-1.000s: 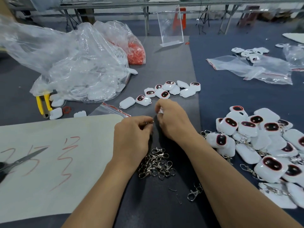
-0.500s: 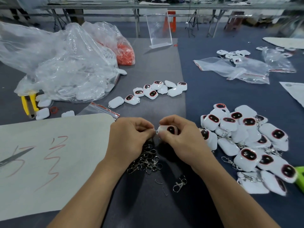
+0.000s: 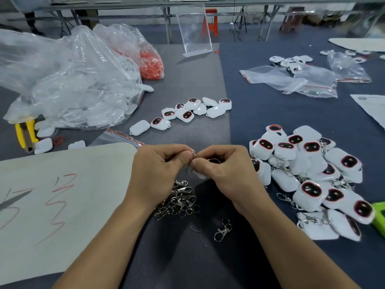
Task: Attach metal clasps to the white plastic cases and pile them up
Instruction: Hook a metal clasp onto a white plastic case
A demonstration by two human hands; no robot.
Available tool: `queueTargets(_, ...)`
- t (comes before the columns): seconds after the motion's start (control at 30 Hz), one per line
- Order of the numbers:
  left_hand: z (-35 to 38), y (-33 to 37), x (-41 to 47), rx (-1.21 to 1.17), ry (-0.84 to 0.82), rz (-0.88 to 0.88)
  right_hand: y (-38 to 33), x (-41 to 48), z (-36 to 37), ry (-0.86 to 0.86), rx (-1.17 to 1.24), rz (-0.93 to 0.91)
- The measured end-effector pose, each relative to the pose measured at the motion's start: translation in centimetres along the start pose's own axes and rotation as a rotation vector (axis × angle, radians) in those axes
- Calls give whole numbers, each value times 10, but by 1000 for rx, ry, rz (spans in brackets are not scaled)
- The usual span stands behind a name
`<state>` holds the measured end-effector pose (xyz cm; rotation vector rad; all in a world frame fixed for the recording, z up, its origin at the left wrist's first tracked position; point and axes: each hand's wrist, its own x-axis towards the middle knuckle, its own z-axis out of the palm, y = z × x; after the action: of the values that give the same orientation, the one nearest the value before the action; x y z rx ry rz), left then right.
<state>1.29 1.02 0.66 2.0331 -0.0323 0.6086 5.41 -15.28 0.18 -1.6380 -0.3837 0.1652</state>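
A: Where's the white case (image 3: 201, 175)?
B: Curled inside the right hand (image 3: 225, 170), mostly hidden; the left hand (image 3: 160, 170) pinches a metal clasp (image 3: 190, 163) against it, hands touching
A: How will it handle?
B: Light, stiff, slick, I'd judge: grip its flat sides and feed the ring at the corner loop. Spare clasps (image 3: 179, 201) lie just below, the finished pile (image 3: 302, 170) to the right
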Motion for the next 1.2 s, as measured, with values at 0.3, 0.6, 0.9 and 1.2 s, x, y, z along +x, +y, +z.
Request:
queueTargets(0.3, 1, -1, -3, 56, 31, -8, 2, 3, 4, 167, -46, -22)
queueTargets(0.6, 0, 0, -5, 47, 42, -77, 1, 2, 10, 108, -11, -10)
queueTargets(0.9, 2, 3, -5, 27, 43, -155, -7, -1, 11, 124, -245, -63)
queueTargets(1.2, 3, 10, -9, 86, 33, -65, -8, -3, 10, 166, -268, -97)
